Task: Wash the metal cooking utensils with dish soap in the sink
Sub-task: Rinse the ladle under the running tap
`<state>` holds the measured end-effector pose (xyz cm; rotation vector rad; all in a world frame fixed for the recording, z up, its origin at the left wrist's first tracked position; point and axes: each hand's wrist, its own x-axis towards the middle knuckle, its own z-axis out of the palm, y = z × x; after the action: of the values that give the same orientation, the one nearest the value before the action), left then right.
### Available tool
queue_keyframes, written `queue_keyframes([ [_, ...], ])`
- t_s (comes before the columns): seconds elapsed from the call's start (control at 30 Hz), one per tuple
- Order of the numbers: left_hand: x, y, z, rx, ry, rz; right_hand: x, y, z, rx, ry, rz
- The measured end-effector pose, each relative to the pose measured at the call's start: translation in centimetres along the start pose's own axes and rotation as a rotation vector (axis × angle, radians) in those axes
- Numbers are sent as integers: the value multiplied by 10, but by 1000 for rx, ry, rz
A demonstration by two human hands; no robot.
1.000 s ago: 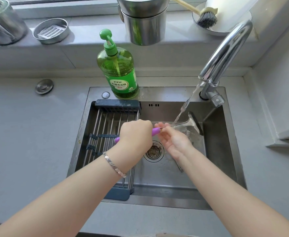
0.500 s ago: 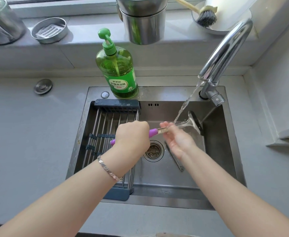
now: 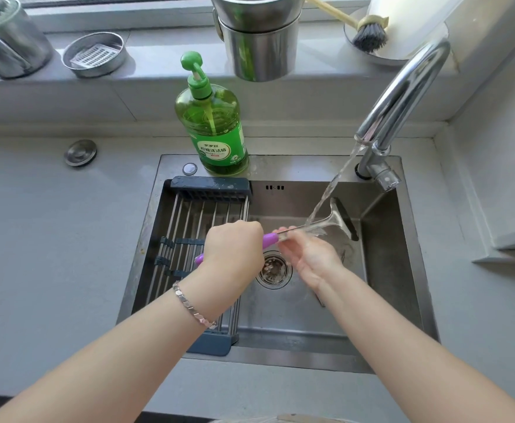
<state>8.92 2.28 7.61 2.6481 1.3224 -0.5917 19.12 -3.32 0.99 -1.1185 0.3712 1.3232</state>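
My left hand [image 3: 233, 247] is closed around the purple handle of a metal spatula [image 3: 337, 219], held level over the steel sink [image 3: 381, 300]. The spatula's flat metal blade points right, under the stream running from the chrome faucet [image 3: 402, 90]. My right hand [image 3: 309, 259] lies under the metal shaft, its fingertips touching the shaft just past the purple handle. A green dish soap bottle [image 3: 215, 123] with a pump stands on the sink's back rim. Another thin metal utensil [image 3: 320, 299] lies on the sink floor, mostly hidden by my right arm.
A blue-framed wire drying rack [image 3: 189, 233] spans the sink's left half. The drain strainer [image 3: 273, 270] sits mid-sink. On the windowsill stand a steel canister [image 3: 259, 41], a round steel soap dish [image 3: 94, 54], a metal jug [image 3: 9, 44] and a dish brush [image 3: 367, 30]. Grey counter surrounds the sink.
The spatula has lifted and shifted right, so the stream now hits its neck and blade. My right hand slid from the blade back along the shaft toward the purple handle.
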Motion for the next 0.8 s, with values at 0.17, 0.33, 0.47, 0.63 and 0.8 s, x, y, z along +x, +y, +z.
queue_keyframes([
  [0.17, -10, -10, 6, 56, 21, 19, 22, -20, -25, 200, 138, 5],
  [0.33, -8, -12, 12, -80, -262, -44, 8, -2, -22, 316, 52, 46],
  [0.47, 1, -17, 27, -706, -590, -70, -7, 16, -20, 331, -66, 40],
  [0.63, -11, -18, 30, -204, -191, 18, -19, 10, -42, -397, 55, 136],
  [0.8, -16, -32, 25, 296, 176, 221, -29, -2, -73, -1266, 258, -729],
])
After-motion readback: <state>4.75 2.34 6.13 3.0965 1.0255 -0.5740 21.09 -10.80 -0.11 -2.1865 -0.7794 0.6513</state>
